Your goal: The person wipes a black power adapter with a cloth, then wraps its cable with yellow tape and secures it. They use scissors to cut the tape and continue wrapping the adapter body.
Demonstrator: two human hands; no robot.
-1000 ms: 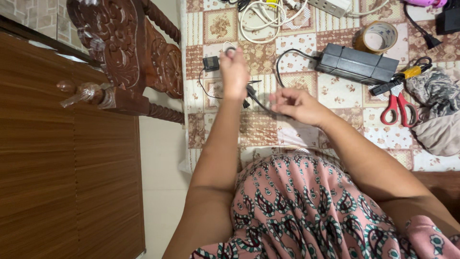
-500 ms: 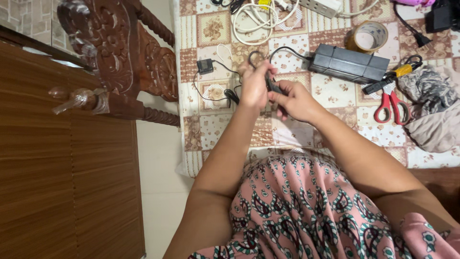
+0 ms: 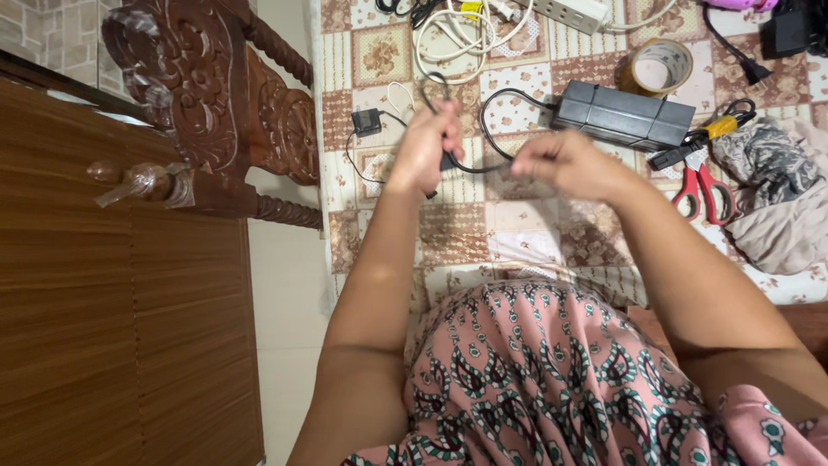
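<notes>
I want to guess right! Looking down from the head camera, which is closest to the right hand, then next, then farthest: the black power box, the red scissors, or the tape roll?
From the right hand:
1. Black power box, just beyond it.
2. Red scissors, to its right.
3. Tape roll, farther up and right.

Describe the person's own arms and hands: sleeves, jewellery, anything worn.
Both arms are bare from the upper arm down; no sleeves reach the forearms. The left hand and right hand wear no gloves, and no watch or bracelet shows at the wrists. Rings cannot be made out. The garment below is pink with teal paisley print.
</notes>
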